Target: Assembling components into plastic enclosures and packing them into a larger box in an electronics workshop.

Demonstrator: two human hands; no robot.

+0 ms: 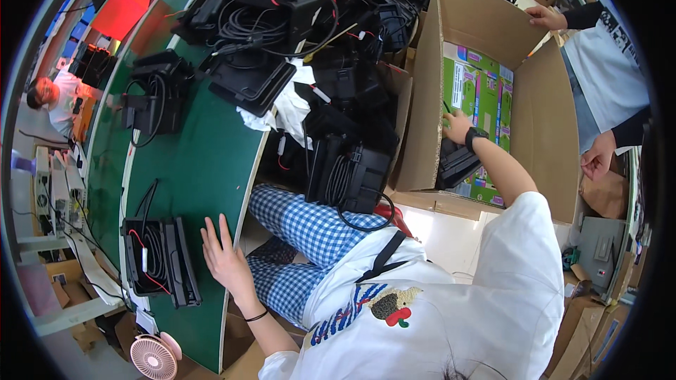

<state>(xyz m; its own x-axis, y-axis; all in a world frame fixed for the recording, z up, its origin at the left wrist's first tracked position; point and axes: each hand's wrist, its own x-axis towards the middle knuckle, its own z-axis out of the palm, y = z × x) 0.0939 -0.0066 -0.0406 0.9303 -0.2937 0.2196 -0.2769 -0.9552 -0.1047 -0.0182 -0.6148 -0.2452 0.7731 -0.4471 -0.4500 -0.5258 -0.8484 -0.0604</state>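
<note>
Packing step, seen from above. My right hand [458, 127] reaches into the cardboard box [539, 109], fingers loosely together against the green sheet [482, 91], just above a black unit [456, 163] lying inside. My left hand [224, 257] rests flat, fingers spread, on the green table [190, 162]. I would seat the unit square against the wall.

A curved green bench [197, 169] runs through the room, grey floor [21, 162] at left, pale floor [451, 239] below, bright even light, shelving [53, 197] along the left
</note>
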